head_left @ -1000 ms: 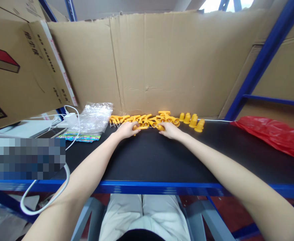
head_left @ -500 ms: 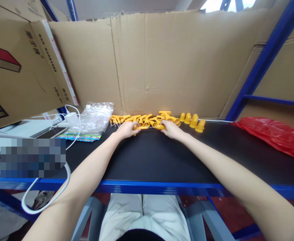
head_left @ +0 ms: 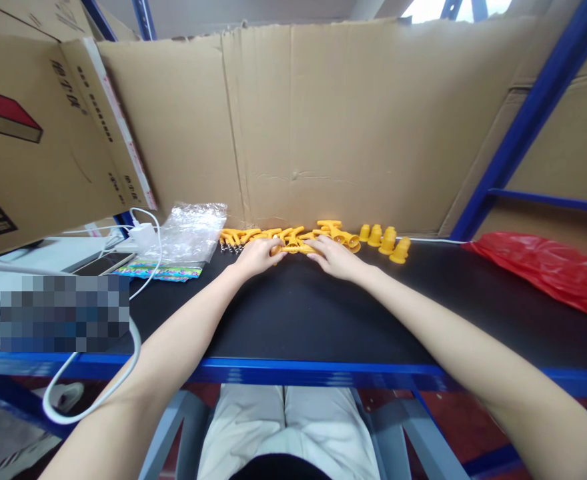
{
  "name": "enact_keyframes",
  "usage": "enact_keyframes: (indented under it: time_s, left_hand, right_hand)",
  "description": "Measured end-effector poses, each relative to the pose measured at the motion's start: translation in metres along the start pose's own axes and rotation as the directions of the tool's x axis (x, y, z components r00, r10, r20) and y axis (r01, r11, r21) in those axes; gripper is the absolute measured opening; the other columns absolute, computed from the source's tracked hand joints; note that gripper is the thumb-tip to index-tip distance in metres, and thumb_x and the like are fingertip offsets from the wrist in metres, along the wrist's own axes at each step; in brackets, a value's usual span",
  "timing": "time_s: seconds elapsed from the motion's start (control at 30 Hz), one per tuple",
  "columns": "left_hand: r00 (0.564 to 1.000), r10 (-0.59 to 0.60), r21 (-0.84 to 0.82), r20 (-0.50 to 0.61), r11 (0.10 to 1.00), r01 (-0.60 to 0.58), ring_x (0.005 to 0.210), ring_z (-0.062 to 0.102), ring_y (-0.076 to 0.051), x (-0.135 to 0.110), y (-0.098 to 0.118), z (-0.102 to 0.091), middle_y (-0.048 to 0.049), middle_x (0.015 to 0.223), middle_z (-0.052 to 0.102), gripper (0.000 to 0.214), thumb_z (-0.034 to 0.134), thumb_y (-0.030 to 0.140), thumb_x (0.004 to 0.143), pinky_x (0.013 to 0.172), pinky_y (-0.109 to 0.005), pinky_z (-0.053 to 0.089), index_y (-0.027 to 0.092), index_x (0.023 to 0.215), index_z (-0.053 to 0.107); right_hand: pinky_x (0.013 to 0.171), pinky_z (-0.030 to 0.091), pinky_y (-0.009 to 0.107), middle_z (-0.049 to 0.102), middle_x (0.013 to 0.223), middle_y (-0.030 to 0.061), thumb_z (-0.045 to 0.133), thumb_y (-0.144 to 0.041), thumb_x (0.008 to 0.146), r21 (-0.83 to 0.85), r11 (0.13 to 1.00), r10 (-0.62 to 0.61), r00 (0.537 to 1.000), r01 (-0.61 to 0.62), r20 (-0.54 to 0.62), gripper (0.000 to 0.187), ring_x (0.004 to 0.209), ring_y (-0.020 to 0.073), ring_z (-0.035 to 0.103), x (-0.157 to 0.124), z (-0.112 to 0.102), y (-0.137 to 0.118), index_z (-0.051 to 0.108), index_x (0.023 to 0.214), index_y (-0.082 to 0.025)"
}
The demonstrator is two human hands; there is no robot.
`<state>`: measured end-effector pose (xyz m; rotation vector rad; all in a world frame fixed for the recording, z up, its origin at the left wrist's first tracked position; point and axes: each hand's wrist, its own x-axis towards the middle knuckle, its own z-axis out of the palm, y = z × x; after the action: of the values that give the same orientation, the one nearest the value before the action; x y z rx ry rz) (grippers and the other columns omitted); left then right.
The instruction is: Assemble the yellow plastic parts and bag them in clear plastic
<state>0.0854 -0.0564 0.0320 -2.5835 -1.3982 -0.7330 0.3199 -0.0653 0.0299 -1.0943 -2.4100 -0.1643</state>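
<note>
Between my hands, just above the dark tabletop, is a yellow plastic corkscrew point(head_left: 293, 249). My left hand point(head_left: 261, 257) is closed around its left end. My right hand point(head_left: 337, 258) grips the right end with bent fingers, which partly hide it. Right behind them lies a row of similar yellow corkscrew parts point(head_left: 330, 225), some with round, open, cup-like ends. Further left, several yellow T-shaped handles point(head_left: 232, 236) lie with silvery spiral tips toward me. Several yellow bell-shaped cups point(head_left: 387, 241) stand or lean right of the row.
A tall cardboard sheet point(head_left: 348, 120) closes off the back. At left are a clear plastic bag point(head_left: 188, 230), a colourful packet point(head_left: 158, 271), a phone and white cables point(head_left: 136, 347). A red plastic bag point(head_left: 543, 263) lies at right. The table has a blue front edge point(head_left: 318, 373).
My hands have come closer together, my right hand moving left. The two yellow pieces, apart before with a metal spiral showing between them, now meet in one line.
</note>
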Motion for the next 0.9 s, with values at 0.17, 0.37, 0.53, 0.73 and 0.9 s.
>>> enact_keyframes:
  time_s: [0.17,0.37,0.53,0.73,0.9]
  left_hand:
    - [1.0,-0.002,-0.048,0.005,0.999,0.002,0.071,0.059,-0.016,0.0,0.001,0.001,-0.0027,0.078,0.067,0.032,0.047,0.042,0.086,0.068,-0.026,0.041,0.022,0.104,0.063]
    - [0.999,-0.052,0.0,-0.008,0.999,0.052,0.073,0.06,-0.017,0.001,-0.001,0.0,-0.0029,0.08,0.068,0.032,0.049,0.043,0.084,0.068,-0.026,0.041,0.022,0.102,0.065]
    - [0.998,-0.054,0.059,-0.01,0.997,0.055,0.074,0.062,-0.018,0.002,-0.005,0.0,-0.0035,0.081,0.067,0.031,0.049,0.043,0.084,0.065,-0.026,0.04,0.022,0.1,0.065]
    - [0.999,-0.034,0.119,-0.019,0.992,0.036,0.082,0.062,-0.02,0.001,-0.004,-0.002,-0.0049,0.087,0.068,0.032,0.048,0.041,0.085,0.07,-0.027,0.042,0.022,0.106,0.063]
    - [0.998,-0.053,0.112,-0.033,0.992,0.057,0.079,0.062,-0.019,0.001,-0.002,-0.001,-0.0045,0.085,0.068,0.034,0.046,0.043,0.086,0.07,-0.027,0.042,0.023,0.106,0.063]
  right_hand:
    - [0.095,0.042,0.04,0.054,0.116,0.0143,0.039,-0.031,0.092,-0.004,1.0,-0.03,1.0,0.03,0.006,0.04,0.107,0.0249,0.053,0.001,-0.002,-0.001,0.052,0.127,-0.017]
    - [0.101,0.037,0.044,0.052,0.125,0.0138,0.054,-0.028,0.085,0.166,0.986,-0.005,1.0,0.008,-0.019,0.044,0.118,0.0248,0.048,0.003,-0.003,0.008,0.047,0.127,-0.018]
    - [0.086,0.05,0.036,0.059,0.113,0.0107,0.058,-0.018,0.079,0.481,0.86,0.158,0.986,-0.167,0.06,0.043,0.095,0.0178,0.062,0.005,0.001,0.023,0.047,0.121,-0.016]
    - [0.075,0.055,0.034,0.067,0.091,0.0111,0.043,-0.036,0.092,0.653,0.664,0.321,0.927,-0.365,0.192,0.029,0.067,0.0149,0.066,0.007,0.001,0.016,0.058,0.103,-0.014]
    - [0.071,0.055,0.032,0.068,0.088,0.0106,0.042,-0.042,0.092,0.697,0.587,0.373,0.902,-0.411,0.218,0.038,0.062,0.0143,0.066,0.008,-0.002,0.011,0.052,0.117,-0.014]
